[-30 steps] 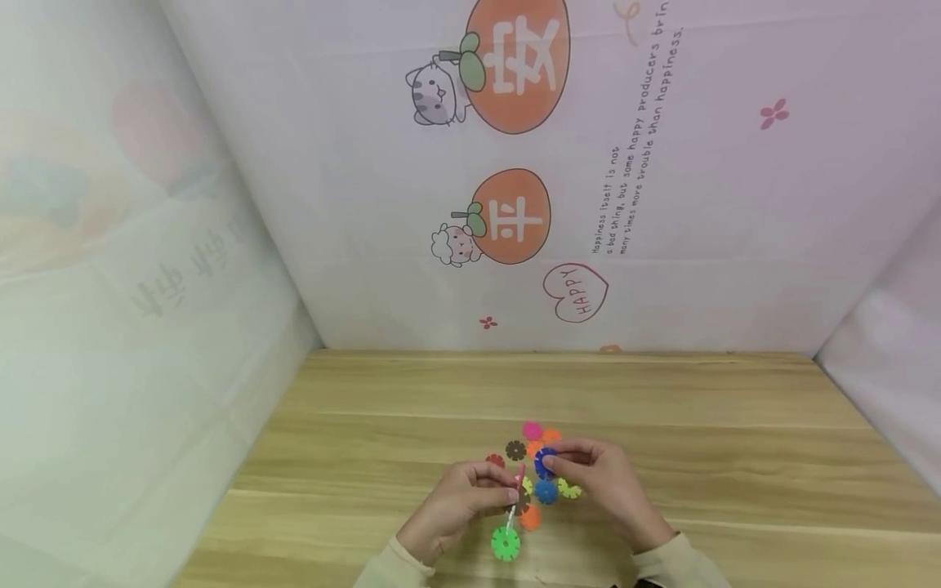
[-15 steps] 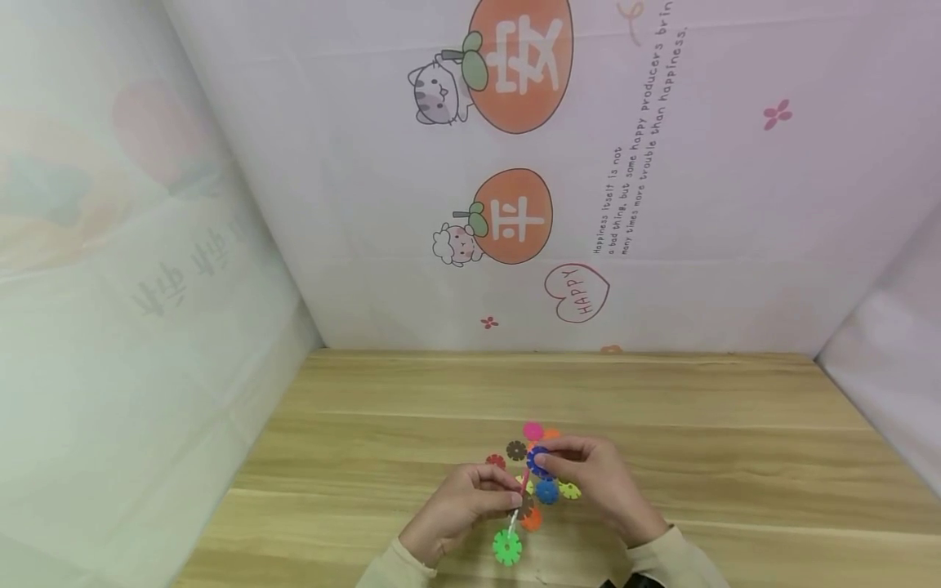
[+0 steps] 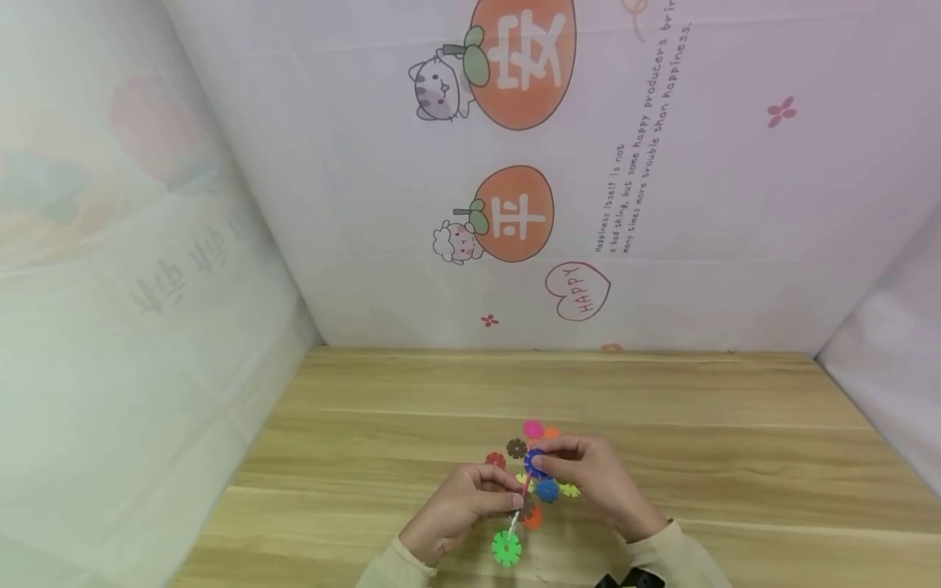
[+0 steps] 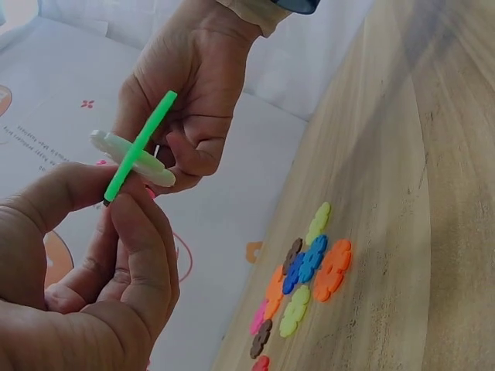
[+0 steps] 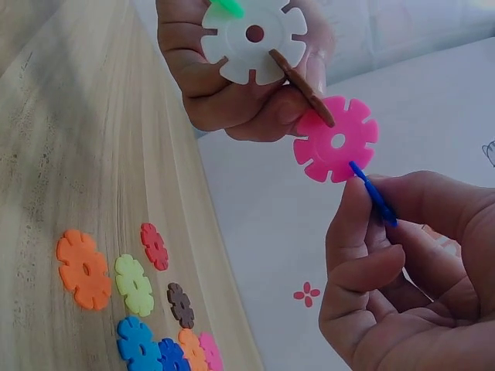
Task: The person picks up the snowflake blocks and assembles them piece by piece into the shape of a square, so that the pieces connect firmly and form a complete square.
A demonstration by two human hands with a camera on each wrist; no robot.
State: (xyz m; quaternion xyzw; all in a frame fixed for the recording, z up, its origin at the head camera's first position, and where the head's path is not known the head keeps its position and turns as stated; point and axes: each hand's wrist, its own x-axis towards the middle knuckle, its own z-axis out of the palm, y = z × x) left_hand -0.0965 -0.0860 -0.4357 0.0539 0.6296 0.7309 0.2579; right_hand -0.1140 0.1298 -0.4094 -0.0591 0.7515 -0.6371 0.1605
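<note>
Right hand (image 3: 599, 482): thumb and finger pinch the blue disc (image 5: 373, 193), its edge at the rim of the pink disc (image 5: 340, 160); cannot tell whether the two have meshed
Left hand (image 3: 466, 502): pinches the brown disc (image 5: 302, 86), joined in a row with green disc (image 3: 501, 543), white disc (image 5: 230, 48) and pink, above the table (image 3: 353, 457)
Blue on pink: best set square and pressed straight; twisting could loosen other joints
Loose discs (image 3: 547, 496): close under the hands; low swings may scatter them
Edges: cloth (image 3: 367, 204) well beyond, wood wide either side
</note>
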